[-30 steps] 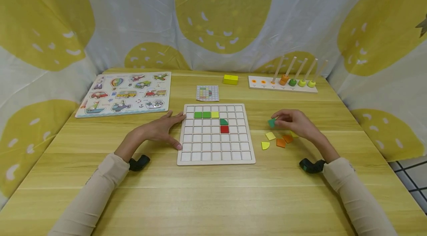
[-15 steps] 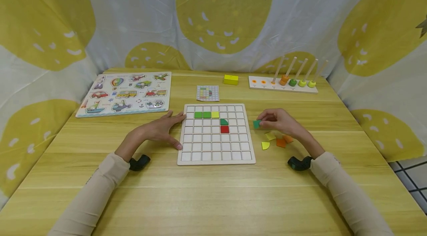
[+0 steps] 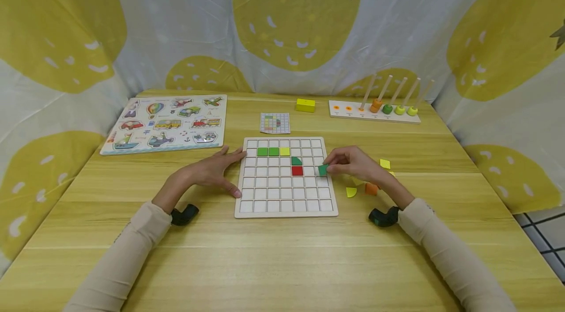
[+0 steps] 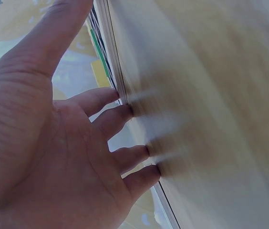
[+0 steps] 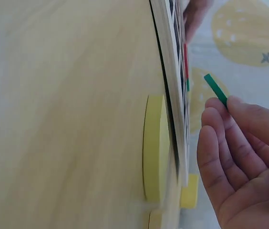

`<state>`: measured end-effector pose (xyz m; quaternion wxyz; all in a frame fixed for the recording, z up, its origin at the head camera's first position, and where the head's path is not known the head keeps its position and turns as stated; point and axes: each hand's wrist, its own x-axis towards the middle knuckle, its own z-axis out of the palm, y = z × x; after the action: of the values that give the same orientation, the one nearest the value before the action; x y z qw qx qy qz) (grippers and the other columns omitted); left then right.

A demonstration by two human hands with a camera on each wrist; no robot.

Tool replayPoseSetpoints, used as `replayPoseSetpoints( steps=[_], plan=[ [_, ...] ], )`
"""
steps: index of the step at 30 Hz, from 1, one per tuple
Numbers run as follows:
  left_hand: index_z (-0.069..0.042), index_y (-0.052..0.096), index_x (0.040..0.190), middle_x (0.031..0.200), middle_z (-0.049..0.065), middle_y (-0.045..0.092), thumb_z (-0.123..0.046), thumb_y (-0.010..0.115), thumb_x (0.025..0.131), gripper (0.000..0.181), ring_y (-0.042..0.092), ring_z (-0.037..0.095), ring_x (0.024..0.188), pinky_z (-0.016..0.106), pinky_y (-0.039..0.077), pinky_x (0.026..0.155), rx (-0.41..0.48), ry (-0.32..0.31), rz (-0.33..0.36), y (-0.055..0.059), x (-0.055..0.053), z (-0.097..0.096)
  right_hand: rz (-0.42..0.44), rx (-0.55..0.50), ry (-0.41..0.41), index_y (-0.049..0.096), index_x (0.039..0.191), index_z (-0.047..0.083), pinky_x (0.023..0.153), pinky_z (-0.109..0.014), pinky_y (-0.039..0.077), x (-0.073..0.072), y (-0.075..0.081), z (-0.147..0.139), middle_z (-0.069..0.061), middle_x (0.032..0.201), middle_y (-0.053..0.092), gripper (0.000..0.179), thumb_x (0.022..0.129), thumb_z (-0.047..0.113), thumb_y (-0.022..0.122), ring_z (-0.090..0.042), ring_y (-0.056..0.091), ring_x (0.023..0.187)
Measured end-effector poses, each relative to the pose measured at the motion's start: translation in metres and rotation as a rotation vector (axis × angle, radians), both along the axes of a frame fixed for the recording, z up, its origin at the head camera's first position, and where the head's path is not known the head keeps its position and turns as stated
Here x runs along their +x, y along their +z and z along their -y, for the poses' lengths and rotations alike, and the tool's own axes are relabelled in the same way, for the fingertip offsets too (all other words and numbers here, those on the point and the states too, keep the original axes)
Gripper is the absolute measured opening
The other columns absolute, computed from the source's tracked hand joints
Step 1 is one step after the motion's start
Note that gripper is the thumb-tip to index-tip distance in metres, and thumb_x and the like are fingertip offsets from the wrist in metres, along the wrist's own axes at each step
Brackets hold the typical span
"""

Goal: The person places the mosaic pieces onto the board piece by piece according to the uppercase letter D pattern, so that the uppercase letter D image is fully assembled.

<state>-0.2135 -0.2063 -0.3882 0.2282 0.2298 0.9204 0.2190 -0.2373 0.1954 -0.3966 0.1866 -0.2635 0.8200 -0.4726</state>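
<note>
A wooden grid board (image 3: 285, 208) lies mid-table, with two green square tiles (image 3: 268, 152), a yellow square tile (image 3: 284, 151), a green rounded tile (image 3: 296, 161) and a red square tile (image 3: 297, 171) in its cells. My left hand (image 3: 212, 169) rests at the board's left edge, thumb and fingers spread against it. Over the board's right side, my right hand (image 3: 355, 164) pinches a dark green tile (image 3: 323, 170) between thumb and fingertips. In the right wrist view that green tile (image 5: 215, 89) is held above the board's surface, edge toward the camera.
Loose tiles lie right of the board: a yellow quarter-round tile (image 3: 350, 192), an orange tile (image 3: 371, 189) and a yellow tile (image 3: 385, 164). Behind are a pattern card (image 3: 275, 123), a yellow block (image 3: 305, 105), a peg stacker (image 3: 375, 111) and a vehicle puzzle (image 3: 167, 125).
My right hand has carried the dark green tile leftward from the loose tiles to over the board's right side. The left hand has stayed at the board's edge.
</note>
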Motion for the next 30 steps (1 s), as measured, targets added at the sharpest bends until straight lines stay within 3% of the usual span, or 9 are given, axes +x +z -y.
replayPoseSetpoints(
  steps=[17, 30],
  plan=[
    [-0.013, 0.017, 0.155, 0.161, 0.011, 0.007, -0.055, 0.08, 0.067, 0.115, -0.008, 0.043, 0.144, 0.066, 0.01, 0.11, -0.008, 0.0, 0.013, 0.001, 0.0, -0.001, 0.048, -0.021, 0.103, 0.068, 0.098, 0.001, 0.072, -0.022, 0.048, 0.005, -0.003, 0.038, -0.009, 0.095, 0.071, 0.012, 0.09, 0.01, 0.068, -0.014, 0.062, 0.08],
    [-0.013, 0.017, 0.155, 0.161, 0.011, 0.007, -0.054, 0.081, 0.067, 0.115, -0.009, 0.043, 0.144, 0.066, 0.009, 0.11, -0.003, 0.007, 0.024, 0.001, 0.0, -0.001, 0.008, 0.017, 0.076, 0.069, 0.093, 0.001, 0.063, -0.021, 0.046, 0.008, -0.009, 0.056, -0.01, 0.087, 0.071, 0.01, 0.088, 0.008, 0.069, -0.015, 0.059, 0.071]
  ],
)
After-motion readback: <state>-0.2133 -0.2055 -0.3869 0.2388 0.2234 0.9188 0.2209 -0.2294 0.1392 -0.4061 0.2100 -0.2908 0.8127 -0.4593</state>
